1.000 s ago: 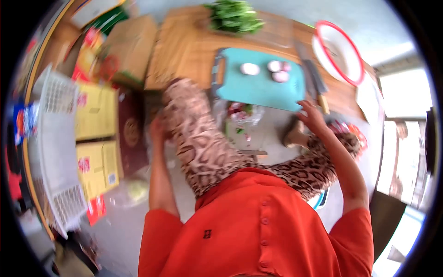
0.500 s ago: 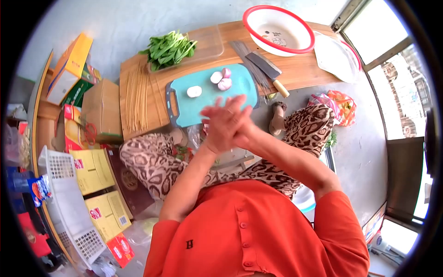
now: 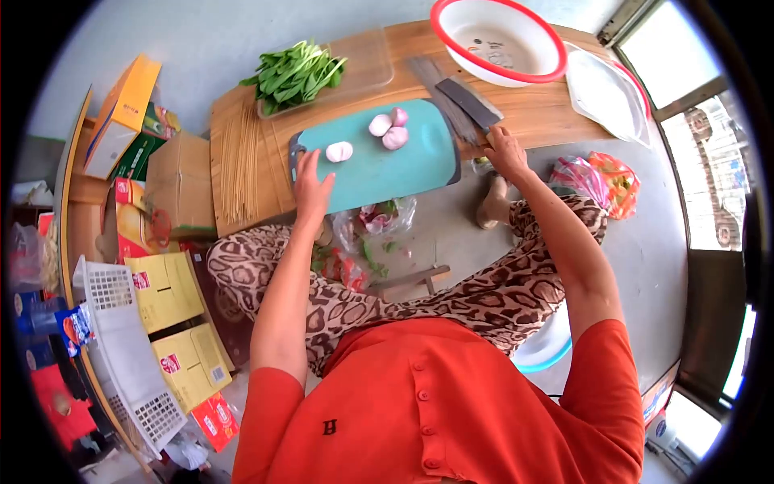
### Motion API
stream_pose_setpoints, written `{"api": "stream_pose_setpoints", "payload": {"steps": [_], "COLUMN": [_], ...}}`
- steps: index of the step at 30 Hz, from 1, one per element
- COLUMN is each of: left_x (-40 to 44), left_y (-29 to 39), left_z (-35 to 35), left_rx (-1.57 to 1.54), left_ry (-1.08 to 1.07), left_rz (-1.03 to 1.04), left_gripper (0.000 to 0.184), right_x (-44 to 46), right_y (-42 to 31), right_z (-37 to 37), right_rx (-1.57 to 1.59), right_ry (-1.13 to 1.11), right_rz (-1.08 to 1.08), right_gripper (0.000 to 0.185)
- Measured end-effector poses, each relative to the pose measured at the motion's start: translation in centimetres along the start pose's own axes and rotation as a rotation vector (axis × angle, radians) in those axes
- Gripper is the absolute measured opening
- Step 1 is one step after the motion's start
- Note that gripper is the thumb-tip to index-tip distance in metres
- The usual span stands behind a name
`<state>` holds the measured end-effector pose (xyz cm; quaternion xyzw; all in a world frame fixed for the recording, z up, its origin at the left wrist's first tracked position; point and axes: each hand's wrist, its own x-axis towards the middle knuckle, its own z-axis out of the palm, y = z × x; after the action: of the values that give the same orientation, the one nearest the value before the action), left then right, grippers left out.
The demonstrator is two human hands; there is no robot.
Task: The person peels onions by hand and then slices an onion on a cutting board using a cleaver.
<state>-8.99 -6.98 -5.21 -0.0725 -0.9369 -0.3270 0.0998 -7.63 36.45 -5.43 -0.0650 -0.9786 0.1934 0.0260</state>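
My left hand (image 3: 312, 189) rests at the left edge of the blue cutting board (image 3: 379, 177), fingers apart and holding nothing. Close to its fingertips lies a whitish peeled onion piece (image 3: 339, 152), its cut face up. Farther right on the board are more pale purple onion pieces (image 3: 394, 138). My right hand (image 3: 506, 153) has its fingers around the handle of a cleaver (image 3: 468, 103), whose dark blade lies flat on the wooden table beside the board. Most of the handle is hidden by the fingers.
A clear tray of leafy greens (image 3: 294, 77), thin sticks (image 3: 239, 165) and a red-rimmed basin (image 3: 500, 44) stand on the table (image 3: 548, 113). Plastic bags (image 3: 613, 184) lie on the floor at right. Boxes (image 3: 181, 185) and a white basket (image 3: 121, 347) line the left side.
My hands were pressed together above the board's near edge. They have parted: the left moved to the board's left edge, the right took hold of the cleaver handle.
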Motion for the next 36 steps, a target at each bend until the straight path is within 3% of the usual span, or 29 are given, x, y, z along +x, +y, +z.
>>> {"api": "stream_pose_setpoints", "payload": {"steps": [6, 10, 19, 21, 22, 24, 26, 28, 30, 31, 36], "left_x": [2.6, 3.2, 2.9, 2.4, 1.8, 0.6, 0.1, 0.0, -0.5, -0.7, -1.6], "left_y": [0.5, -0.2, 0.6, -0.9, -0.4, 1.6, 1.1, 0.2, -0.4, -0.4, 0.2], "left_z": [1.3, 3.1, 3.9, 5.0, 4.9, 4.5, 5.3, 6.5, 7.0, 6.9, 6.3], "left_rx": [0.111, 0.043, 0.138, -0.482, -0.485, -0.583, -0.508, -0.192, -0.288, -0.382, -0.499], "left_ry": [-0.119, -0.118, -0.065, -0.284, -0.281, -0.259, -0.262, -0.056, -0.036, -0.021, -0.055], "left_rz": [0.079, 0.117, -0.073, -0.477, -0.482, -0.602, -0.563, -0.406, -0.43, -0.451, -0.49], "left_gripper": [0.071, 0.069, 0.054, 0.053, 0.053, 0.052, 0.05, 0.046, 0.044, 0.042, 0.034], "right_x": [1.4, 2.1, 0.0, -1.5, -2.5, -4.6, -6.8, -8.9, -10.3, -11.1, -12.6], "right_y": [-0.5, -0.5, -1.6, -2.1, -3.5, -7.3, -8.8, -11.3, -13.3, -14.0, -16.6], "right_z": [0.8, 1.1, -1.0, -1.4, -2.7, -6.1, -7.3, -7.8, -8.0, -7.1, -4.3], "right_rx": [-0.163, -0.152, 0.095, 0.181, 0.178, 0.492, 0.594, 0.629, 0.586, 0.516, 0.33], "right_ry": [0.027, 0.041, 0.037, 0.183, 0.178, -0.065, -0.197, -0.293, -0.401, -0.351, -0.312], "right_rz": [0.015, 0.045, 0.066, -0.072, -0.076, 0.157, 0.132, 0.153, 0.069, -0.059, -0.291], "right_gripper": [0.033, 0.04, 0.054, 0.052, 0.052, 0.051, 0.043, 0.037, 0.031, 0.026, 0.028]}}
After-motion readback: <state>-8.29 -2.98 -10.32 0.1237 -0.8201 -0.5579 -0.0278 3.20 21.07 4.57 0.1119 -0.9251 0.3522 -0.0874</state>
